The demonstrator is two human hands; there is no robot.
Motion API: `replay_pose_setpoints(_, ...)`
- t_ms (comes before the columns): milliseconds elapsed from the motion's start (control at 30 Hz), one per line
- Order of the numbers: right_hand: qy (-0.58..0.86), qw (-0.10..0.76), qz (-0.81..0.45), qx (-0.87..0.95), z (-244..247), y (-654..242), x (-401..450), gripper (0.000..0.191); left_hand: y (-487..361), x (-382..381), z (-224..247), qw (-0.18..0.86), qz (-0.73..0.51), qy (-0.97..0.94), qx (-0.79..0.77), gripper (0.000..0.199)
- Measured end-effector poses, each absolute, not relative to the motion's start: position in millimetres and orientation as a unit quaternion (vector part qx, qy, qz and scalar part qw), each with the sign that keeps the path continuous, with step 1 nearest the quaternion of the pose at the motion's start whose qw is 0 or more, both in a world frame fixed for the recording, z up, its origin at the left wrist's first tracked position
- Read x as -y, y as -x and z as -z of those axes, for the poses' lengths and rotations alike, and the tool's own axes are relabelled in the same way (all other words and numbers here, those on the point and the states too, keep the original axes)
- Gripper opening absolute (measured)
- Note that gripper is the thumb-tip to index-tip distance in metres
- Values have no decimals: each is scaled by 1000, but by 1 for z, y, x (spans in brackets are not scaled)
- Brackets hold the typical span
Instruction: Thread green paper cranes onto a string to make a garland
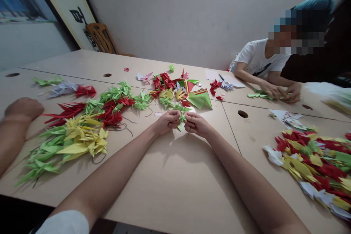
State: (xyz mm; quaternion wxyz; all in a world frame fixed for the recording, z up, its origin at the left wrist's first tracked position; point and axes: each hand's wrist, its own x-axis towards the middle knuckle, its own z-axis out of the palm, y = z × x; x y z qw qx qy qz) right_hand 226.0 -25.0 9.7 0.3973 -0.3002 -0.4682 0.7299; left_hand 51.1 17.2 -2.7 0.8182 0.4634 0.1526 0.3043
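Head view, single: worn above the near edge of the table [159, 190], facing forward and down, wide field; left hand [168, 121] and right hand [197, 124] near, mid-frame; wall [178, 14] farther off, across top.

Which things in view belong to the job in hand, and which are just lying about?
In the job:
left hand and right hand, both holding the green paper
left pile and right pile, probably: similar coloured paper

Seemingly just lying about:
pen
chair
plastic bag
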Motion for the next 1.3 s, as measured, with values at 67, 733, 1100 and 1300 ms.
replay_pose_setpoints(67, 306, 428, -714, 462, -9, -222, 25, 37, -55, -14, 2, 799, -351, -462, -159, 39)
replay_pose_setpoints(733, 303, 488, -694, 434, -11, -209, 27, 36, -59, -10, -3, 738, -432, -478, -199, 38)
replay_pose_setpoints(1100, 282, 404, -752, 437, -15, -223, 27, 40, -53, -16, 2, 824, -328, -440, -144, 39)
replay_pose_setpoints(1300, 268, 464, -725, 433, -6, -213, 25, 45, -61, -10, -1, 786, -423, -428, -145, 37)
